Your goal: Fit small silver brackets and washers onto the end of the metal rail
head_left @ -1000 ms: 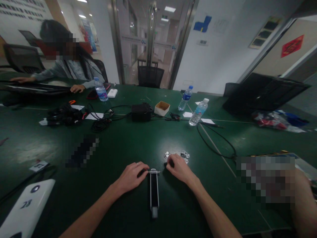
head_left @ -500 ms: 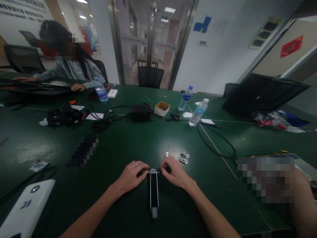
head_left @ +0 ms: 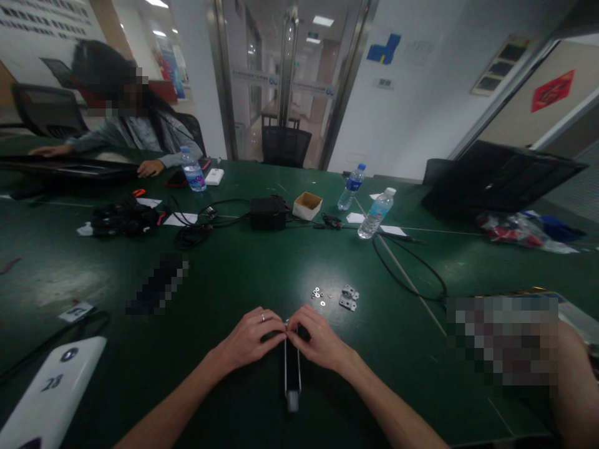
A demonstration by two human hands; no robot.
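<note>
A narrow dark bar with silvery edges (head_left: 292,368) lies lengthwise in front of me, a grey block at its near end. My left hand (head_left: 255,335) and my right hand (head_left: 314,337) meet over its far end, fingertips pinched close together there. Whatever those fingertips hold is too small and too covered to make out. Just beyond my right hand lie several small washers and nuts (head_left: 318,294). To their right rests a silvery metal bracket (head_left: 349,298) with holes in it.
Two water bottles (head_left: 375,213) and a small open box (head_left: 307,206) stand farther back, near a black box (head_left: 267,213) with cables. At left is a white case (head_left: 56,386). Another person's arm (head_left: 578,374) reaches in at right; a person (head_left: 140,131) sits across at left.
My right hand has moved left and my left hand slightly right, so their fingertips now meet over the bar's far end. More of the small washers show.
</note>
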